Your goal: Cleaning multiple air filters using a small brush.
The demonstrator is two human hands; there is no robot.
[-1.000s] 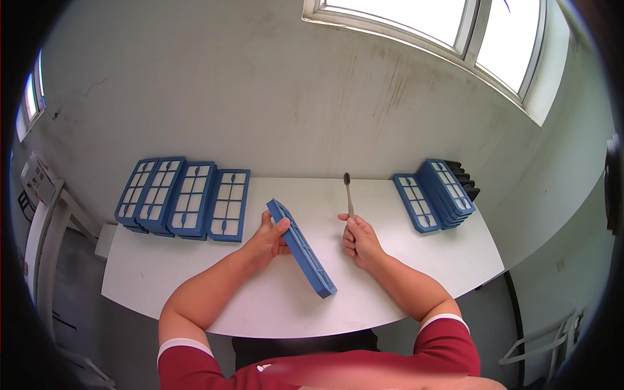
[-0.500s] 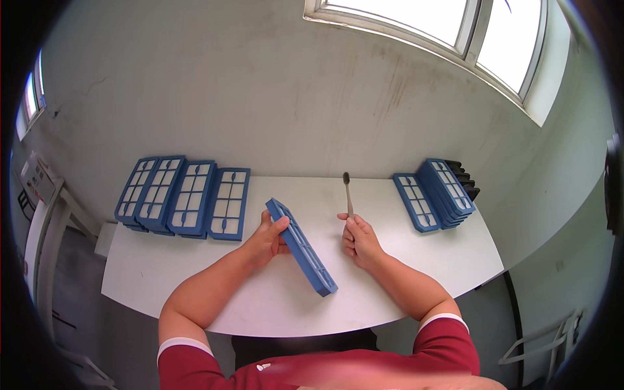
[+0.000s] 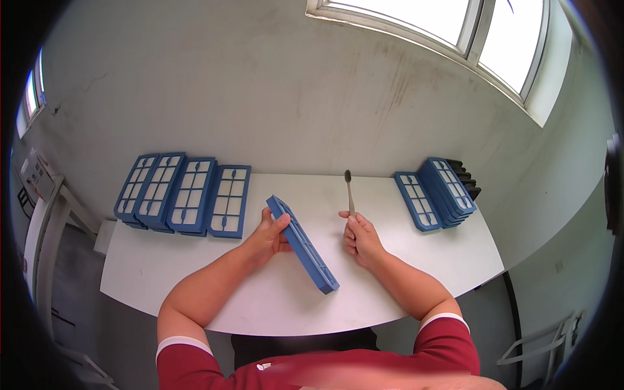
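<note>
A blue rectangular filter with a gridded frame is tilted on its edge in my left hand. My left fingers and thumb close round its far left end, and its other end slants toward me. My right hand grips a toothbrush by its pale handle, dark bristle head pointing up and away. The brush and the filter are apart. Both hands are over the white table.
At the table's left stand several stacks of blue-framed filters with white panes. On the right lie a single filter, a stack of filters and black ridged pieces. A wall rises behind the table.
Almost nothing differs; the whole view has shifted very slightly. Both hands keep the same grip on the filter and the toothbrush.
</note>
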